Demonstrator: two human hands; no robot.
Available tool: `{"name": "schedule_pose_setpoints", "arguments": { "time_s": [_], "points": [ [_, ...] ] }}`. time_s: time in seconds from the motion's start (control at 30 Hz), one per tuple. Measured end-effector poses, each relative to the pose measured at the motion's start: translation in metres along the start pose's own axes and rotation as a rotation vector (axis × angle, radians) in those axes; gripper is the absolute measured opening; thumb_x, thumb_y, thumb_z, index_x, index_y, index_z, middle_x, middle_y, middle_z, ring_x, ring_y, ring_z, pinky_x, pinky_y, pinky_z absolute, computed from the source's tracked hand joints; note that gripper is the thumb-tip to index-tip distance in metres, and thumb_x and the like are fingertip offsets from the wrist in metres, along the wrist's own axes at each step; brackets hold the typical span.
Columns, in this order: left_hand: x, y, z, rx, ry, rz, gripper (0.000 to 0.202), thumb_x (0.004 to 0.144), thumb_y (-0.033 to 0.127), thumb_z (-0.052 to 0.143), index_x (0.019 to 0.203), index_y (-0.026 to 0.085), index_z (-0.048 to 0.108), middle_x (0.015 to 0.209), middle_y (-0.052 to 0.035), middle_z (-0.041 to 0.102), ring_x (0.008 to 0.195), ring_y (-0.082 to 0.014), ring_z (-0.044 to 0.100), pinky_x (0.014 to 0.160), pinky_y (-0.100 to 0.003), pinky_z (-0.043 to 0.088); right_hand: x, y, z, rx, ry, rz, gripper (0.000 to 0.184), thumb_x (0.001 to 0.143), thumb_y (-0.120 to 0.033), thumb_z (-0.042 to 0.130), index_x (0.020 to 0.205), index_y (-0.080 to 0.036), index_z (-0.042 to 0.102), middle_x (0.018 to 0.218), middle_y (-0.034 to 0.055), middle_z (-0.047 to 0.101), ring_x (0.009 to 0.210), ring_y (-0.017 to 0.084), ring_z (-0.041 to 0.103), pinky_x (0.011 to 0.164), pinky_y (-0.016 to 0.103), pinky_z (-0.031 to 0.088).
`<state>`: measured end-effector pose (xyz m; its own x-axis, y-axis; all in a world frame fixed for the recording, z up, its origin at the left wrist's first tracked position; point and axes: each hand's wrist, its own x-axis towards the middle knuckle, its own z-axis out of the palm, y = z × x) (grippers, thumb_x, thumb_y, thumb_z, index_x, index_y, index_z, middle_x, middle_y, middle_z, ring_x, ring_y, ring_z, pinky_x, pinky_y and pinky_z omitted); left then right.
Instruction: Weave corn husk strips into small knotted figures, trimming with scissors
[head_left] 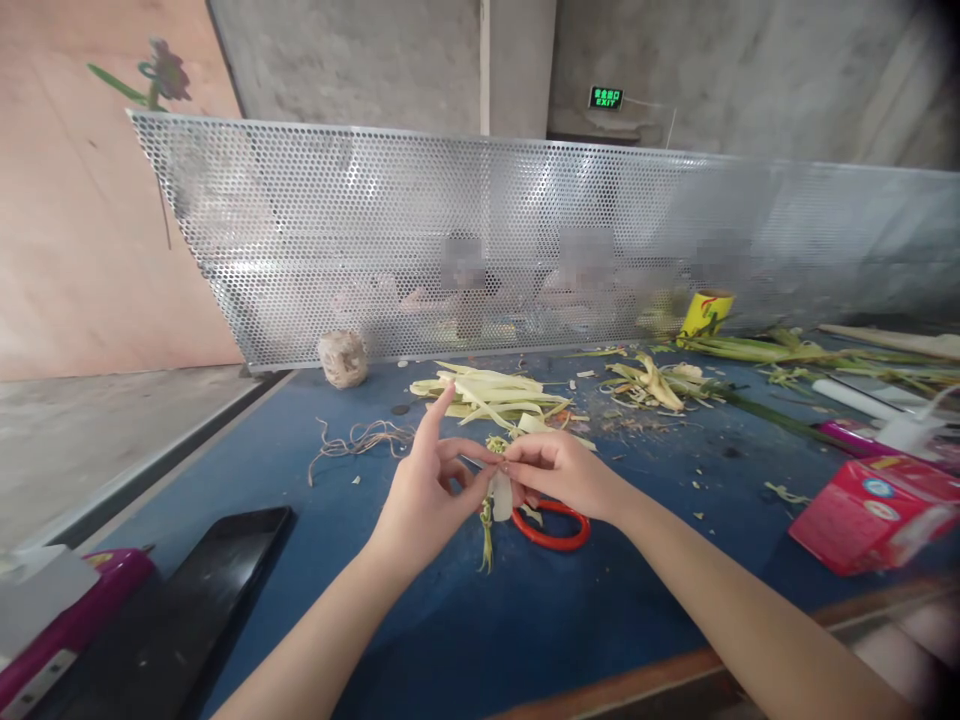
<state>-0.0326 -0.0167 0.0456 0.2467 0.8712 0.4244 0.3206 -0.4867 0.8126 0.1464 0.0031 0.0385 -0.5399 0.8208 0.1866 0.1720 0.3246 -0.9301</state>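
Observation:
My left hand point(427, 485) is closed in a pinch, one finger pointing up. Its thumb and a fingertip meet those of my right hand point(562, 472), also pinched. Both grip a small pale leaf strip point(502, 496), which hangs down between the fingertips; its upper end is hidden by them. Just below lies a small knotted green plant piece point(487, 540). Scissors with red handles point(561, 540) rest beside and partly under my right hand. Behind my hands is a pile of long pale green leaves point(495, 392), flat on the blue table point(450, 640).
Twine point(360, 440) and a string roll point(343, 358) are at left. A black phone point(225, 570) lies near. Plant scraps point(649, 385), a yellow tube point(706, 315) and a red package point(874, 515) are at right. A perforated metal screen point(337, 230) stands behind; people sit beyond it.

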Motion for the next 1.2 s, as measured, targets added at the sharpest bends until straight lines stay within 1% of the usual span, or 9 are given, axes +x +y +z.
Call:
{"name": "schedule_pose_setpoints", "arguments": {
  "time_s": [0.1, 0.23, 0.33, 0.43, 0.57, 0.7, 0.83, 1.03, 1.2],
  "points": [
    [-0.0015, 0.0014, -0.0013, 0.099, -0.007, 0.043, 0.079, 0.077, 0.022, 0.056, 0.141, 0.026, 0.009, 0.085, -0.0011, 0.069, 0.051, -0.0097, 0.059, 0.043, -0.02, 0.043, 0.0005, -0.0001, 0.0003, 0.082, -0.032, 0.026, 0.027, 0.083, -0.039, 0.053, 0.072, -0.015, 0.057, 0.06, 0.0002, 0.061, 0.048, 0.007, 0.051, 0.049, 0.021, 0.041],
    [-0.0027, 0.002, -0.0026, 0.209, 0.032, 0.092, 0.079, 0.078, 0.025, 0.056, 0.141, 0.024, 0.009, 0.081, -0.0011, 0.07, 0.052, -0.0117, 0.06, 0.046, -0.022, 0.045, 0.0022, 0.0031, 0.0005, 0.176, -0.052, 0.029, 0.031, 0.082, -0.044, 0.053, 0.075, -0.014, 0.057, 0.06, 0.0005, 0.062, 0.047, 0.006, 0.052, 0.048, 0.02, 0.041],
    [-0.0026, 0.0006, -0.0041, 0.288, 0.009, 0.13, 0.077, 0.079, 0.025, 0.054, 0.141, 0.024, 0.008, 0.08, -0.0005, 0.071, 0.055, -0.0126, 0.062, 0.048, -0.023, 0.046, 0.0032, 0.0052, 0.0008, 0.218, -0.059, 0.023, 0.031, 0.082, -0.044, 0.054, 0.075, -0.014, 0.057, 0.059, -0.0004, 0.061, 0.046, 0.006, 0.051, 0.048, 0.019, 0.04],
    [-0.0031, -0.0002, -0.0054, 0.317, -0.006, 0.166, 0.07, 0.08, 0.024, 0.053, 0.139, 0.025, 0.015, 0.079, -0.0002, 0.071, 0.06, -0.0134, 0.064, 0.05, -0.022, 0.047, 0.0031, 0.0065, 0.0003, 0.253, -0.058, 0.035, 0.028, 0.081, -0.042, 0.057, 0.076, -0.014, 0.057, 0.058, -0.0016, 0.06, 0.046, 0.006, 0.052, 0.048, 0.019, 0.041],
    [-0.0037, 0.0026, -0.0054, 0.245, 0.027, 0.173, 0.074, 0.078, 0.023, 0.055, 0.139, 0.025, 0.015, 0.078, 0.0, 0.071, 0.057, -0.0117, 0.061, 0.047, -0.021, 0.045, 0.0024, 0.0079, -0.0012, 0.255, -0.069, 0.016, 0.023, 0.082, -0.037, 0.056, 0.078, -0.014, 0.057, 0.058, -0.0021, 0.059, 0.047, 0.006, 0.053, 0.049, 0.019, 0.042],
    [-0.0015, 0.0044, -0.0044, 0.096, 0.017, 0.079, 0.08, 0.076, 0.027, 0.06, 0.14, 0.024, 0.012, 0.084, -0.0023, 0.071, 0.056, -0.0111, 0.059, 0.042, -0.019, 0.042, 0.0008, 0.0054, -0.0007, 0.192, -0.049, -0.009, 0.016, 0.085, -0.03, 0.053, 0.079, -0.015, 0.056, 0.059, -0.0023, 0.059, 0.049, 0.005, 0.052, 0.049, 0.019, 0.041],
    [0.0006, 0.0008, -0.0025, 0.026, -0.007, 0.02, 0.078, 0.077, 0.029, 0.06, 0.14, 0.024, 0.015, 0.09, -0.0036, 0.07, 0.055, -0.0103, 0.06, 0.044, -0.02, 0.043, -0.0014, 0.0014, 0.0017, 0.047, 0.023, -0.029, 0.012, 0.084, -0.024, 0.051, 0.074, -0.017, 0.052, 0.06, -0.002, 0.059, 0.051, 0.007, 0.052, 0.051, 0.02, 0.042],
    [0.001, -0.0036, -0.0012, 0.003, -0.021, 0.002, 0.071, 0.079, 0.024, 0.055, 0.139, 0.022, 0.018, 0.085, -0.0024, 0.07, 0.052, -0.0108, 0.061, 0.046, -0.022, 0.047, -0.002, 0.0032, 0.0017, -0.163, 0.106, -0.038, 0.014, 0.082, -0.03, 0.054, 0.075, -0.018, 0.055, 0.06, -0.0012, 0.058, 0.047, 0.007, 0.047, 0.047, 0.021, 0.038],
    [-0.0007, -0.005, -0.0009, 0.021, 0.015, 0.045, 0.066, 0.078, 0.023, 0.056, 0.136, 0.022, 0.023, 0.082, -0.0007, 0.071, 0.047, -0.0092, 0.058, 0.045, -0.021, 0.047, -0.0002, 0.005, 0.0014, -0.004, 0.037, 0.016, 0.02, 0.082, -0.037, 0.055, 0.077, -0.017, 0.056, 0.063, 0.0, 0.06, 0.052, 0.008, 0.05, 0.049, 0.021, 0.04]
  ]
}}
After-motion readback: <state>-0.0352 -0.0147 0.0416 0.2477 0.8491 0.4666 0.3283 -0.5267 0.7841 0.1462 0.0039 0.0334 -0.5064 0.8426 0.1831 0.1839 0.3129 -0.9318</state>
